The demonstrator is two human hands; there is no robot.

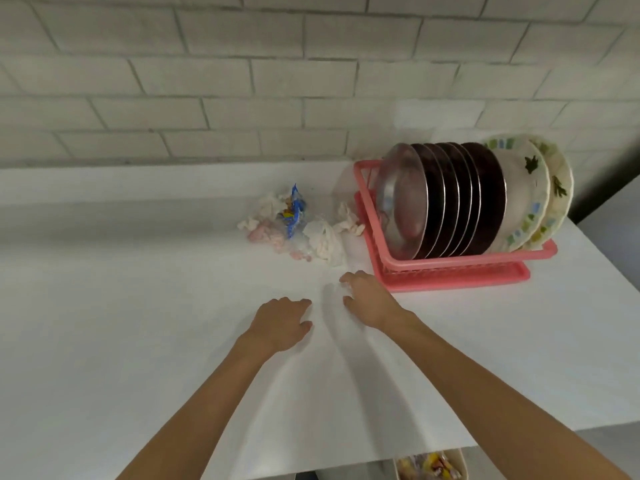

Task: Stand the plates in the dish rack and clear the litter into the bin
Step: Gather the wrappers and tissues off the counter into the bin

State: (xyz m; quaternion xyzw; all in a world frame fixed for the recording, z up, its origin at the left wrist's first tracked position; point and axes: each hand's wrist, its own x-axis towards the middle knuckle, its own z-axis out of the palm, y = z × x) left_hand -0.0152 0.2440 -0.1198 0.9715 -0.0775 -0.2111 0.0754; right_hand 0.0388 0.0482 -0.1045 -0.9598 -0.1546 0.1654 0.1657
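White table (138,306) before a pale brick wall (242,81). A pink dish rack (450,282) holds plates on edge: one metal plate (401,202), a row of dark plates (485,188), and two patterned plates (526,188). Crumpled litter (294,223) lies just left of the rack. The left hand (280,323) and right hand (372,299), fingers loosely curled, hold nothing. A bin (460,460) shows below the table edge.

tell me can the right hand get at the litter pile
Probably yes: the right hand is open, just short of the litter pile, with only bare table between; the dish rack stands aside.
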